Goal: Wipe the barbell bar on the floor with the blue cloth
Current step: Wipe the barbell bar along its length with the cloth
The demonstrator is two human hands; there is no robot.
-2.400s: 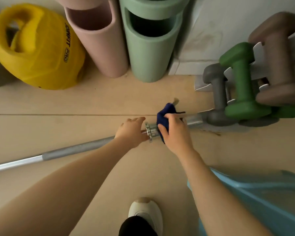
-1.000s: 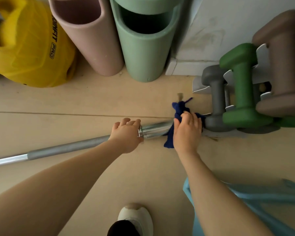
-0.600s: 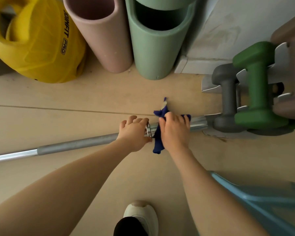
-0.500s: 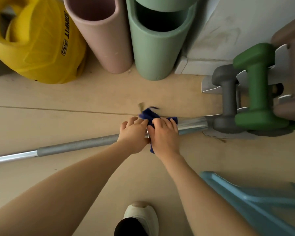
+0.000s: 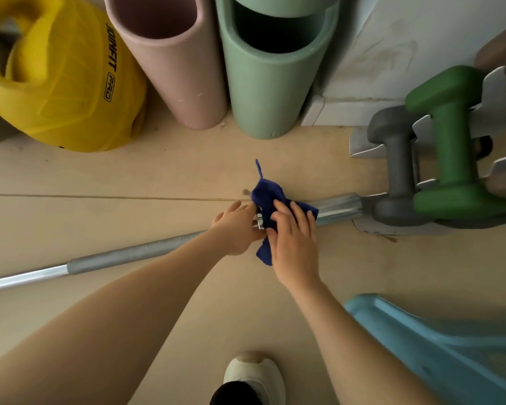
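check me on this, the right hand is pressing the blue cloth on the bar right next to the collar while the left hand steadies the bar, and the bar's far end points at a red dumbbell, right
Nearly. The head view shows the right hand pressing the blue cloth on the bar by the collar while the left hand steadies it, but the bar's far end points at a grey dumbbell, not a red one.

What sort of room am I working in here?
Most likely a home gym or exercise corner: dumbbells on a rack, a yellow JOINFIT PRO weight bag, upright foam rollers, and the barbell bar lying on the wooden floor.
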